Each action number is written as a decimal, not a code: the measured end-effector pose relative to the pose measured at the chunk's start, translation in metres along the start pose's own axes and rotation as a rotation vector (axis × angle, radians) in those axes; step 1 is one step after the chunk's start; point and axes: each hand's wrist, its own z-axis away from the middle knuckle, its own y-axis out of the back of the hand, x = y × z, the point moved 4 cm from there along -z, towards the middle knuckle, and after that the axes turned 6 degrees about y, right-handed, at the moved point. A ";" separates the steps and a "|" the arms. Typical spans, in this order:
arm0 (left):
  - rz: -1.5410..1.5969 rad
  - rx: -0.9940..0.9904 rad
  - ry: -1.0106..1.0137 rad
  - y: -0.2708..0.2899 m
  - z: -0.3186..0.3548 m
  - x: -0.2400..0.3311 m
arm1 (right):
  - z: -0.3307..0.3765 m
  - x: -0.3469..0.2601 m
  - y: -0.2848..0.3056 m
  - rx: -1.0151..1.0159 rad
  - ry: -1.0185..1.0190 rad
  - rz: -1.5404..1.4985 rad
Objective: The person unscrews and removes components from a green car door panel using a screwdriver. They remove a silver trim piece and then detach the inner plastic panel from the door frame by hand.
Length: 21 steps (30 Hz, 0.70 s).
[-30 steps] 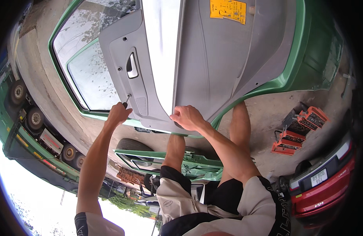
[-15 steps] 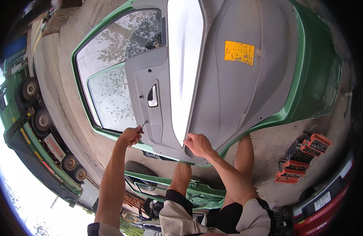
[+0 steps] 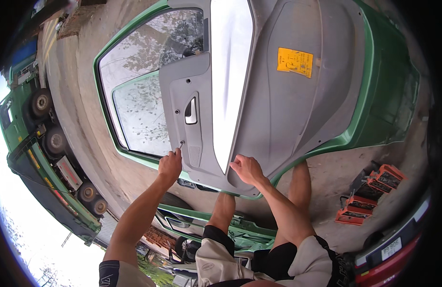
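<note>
A green vehicle door (image 3: 364, 91) with a grey inner trim panel (image 3: 283, 110) lies flat before me. My left hand (image 3: 170, 165) is closed around a screwdriver (image 3: 180, 148), mostly hidden in the fingers. Its thin metal shaft meets a hole in the panel below the inner door handle (image 3: 191, 111). My right hand (image 3: 247, 169) rests on the panel with curled fingers, beside the pointed near end of a glossy white strip (image 3: 229, 81). Whether those fingers hold anything is hidden. The window glass (image 3: 137, 112) lies to the left, a yellow label (image 3: 294, 61) to the right.
An open red toolbox (image 3: 359, 203) stands on the ground at right, above a red vehicle (image 3: 388, 263). Another green door frame (image 3: 249, 234) lies near my legs. A green truck (image 3: 49, 177) is parked at far left. Brown ground (image 3: 82, 91) surrounds the door.
My left hand has turned and shifted slightly right, its back now covering most of the screwdriver. My right hand stays by the white strip's end. The whole view has shifted slightly.
</note>
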 end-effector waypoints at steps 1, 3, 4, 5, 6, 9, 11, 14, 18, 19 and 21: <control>0.004 0.007 -0.007 -0.003 -0.008 -0.009 | -0.002 0.000 0.003 0.017 0.002 -0.019; 0.613 -0.229 0.161 -0.010 -0.030 -0.033 | 0.000 0.005 0.002 0.015 -0.011 -0.002; 0.989 -0.666 0.455 0.020 -0.033 -0.031 | 0.001 0.007 0.001 0.008 -0.028 0.024; 1.360 -0.796 0.668 -0.015 -0.037 -0.043 | 0.003 0.010 0.002 0.031 -0.035 0.039; 1.614 -0.853 0.748 -0.032 -0.031 -0.057 | 0.002 0.009 -0.002 0.014 -0.011 0.026; 1.640 -0.726 0.734 -0.027 -0.009 -0.033 | 0.005 0.018 -0.007 -0.009 -0.025 0.024; 1.623 -0.642 0.609 -0.031 -0.010 -0.029 | 0.005 0.015 -0.009 -0.064 -0.037 0.009; 1.116 -0.142 0.539 -0.010 -0.009 -0.030 | 0.001 0.015 -0.004 -0.018 -0.027 0.027; 0.852 0.154 0.422 0.028 -0.002 -0.028 | 0.002 0.013 -0.008 -0.003 -0.027 0.038; 0.845 0.189 0.407 0.028 0.001 -0.034 | 0.000 0.007 -0.010 -0.011 -0.008 0.043; 0.858 0.276 0.378 0.025 0.003 -0.032 | -0.001 0.009 -0.011 -0.035 -0.018 0.062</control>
